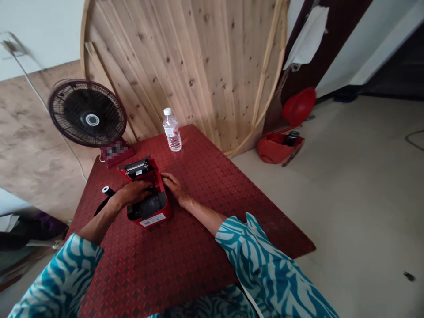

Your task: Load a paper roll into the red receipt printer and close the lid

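A red and black box-shaped machine that looks like a label printer [168,210] stands on the table with its lid [136,168] raised. Inside its front part sits a dark roll [150,206]. My left hand [137,191] reaches into the opened body from the left, just behind that roll; its fingertips are hidden inside. Against the machine's right side lies my right hand [175,187], fingers extended along the red wall. Left of the machine, partly behind my left forearm, is a black roll with a white core end [106,190].
A water bottle [172,132] stands near the back of the red patterned table [198,247]. The dark red fan [88,112] is at the back left. A round wooden board [198,66] leans behind. On the floor at right are a red bag [270,149] and a red basin [299,106].
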The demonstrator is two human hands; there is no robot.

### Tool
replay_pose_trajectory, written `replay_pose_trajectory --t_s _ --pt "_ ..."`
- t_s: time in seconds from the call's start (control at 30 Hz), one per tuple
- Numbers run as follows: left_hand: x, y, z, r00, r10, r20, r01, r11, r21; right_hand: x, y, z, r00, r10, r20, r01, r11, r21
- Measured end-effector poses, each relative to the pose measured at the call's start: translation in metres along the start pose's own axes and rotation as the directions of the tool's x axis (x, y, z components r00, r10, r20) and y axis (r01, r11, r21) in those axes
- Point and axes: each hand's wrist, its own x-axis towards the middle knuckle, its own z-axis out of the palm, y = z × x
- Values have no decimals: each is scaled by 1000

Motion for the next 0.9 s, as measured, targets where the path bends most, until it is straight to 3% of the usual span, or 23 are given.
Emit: replay_pose_trajectory --t_s 0.13,0.27,0.43,0.57,0.67,0.77,0.9 --pt "1 3 -1 1000 12 -2 -13 998 -67 1 0 0 1000 -8 -18 8 1000 0" --pt "-20 13 -7 997 5 -71 -17 985 -170 0 0 -1 1000 -6 -16 6 1000 -1" --pt "-61 11 -42 961 -80 -263 10 966 -258 -2 0 -1 1000 -4 -7 4 1000 15" --pt "-73 -18 -69 882 -205 -424 87 955 -283 -2 2 -2 1000 13 -11 -12 1000 12" --pt "-63 -51 -73 841 -263 -473 132 947 -292 -1 3 -3 1000 15 -12 -15 1000 4" --pt "-46 -81 -68 830 -240 -504 143 964 -223 -1 2 -4 1000 22 -16 -22 1000 -19" --pt "-23 -105 -61 859 -142 -493 174 985 19 -1 3 -5 998 46 -34 -47 998 -30"
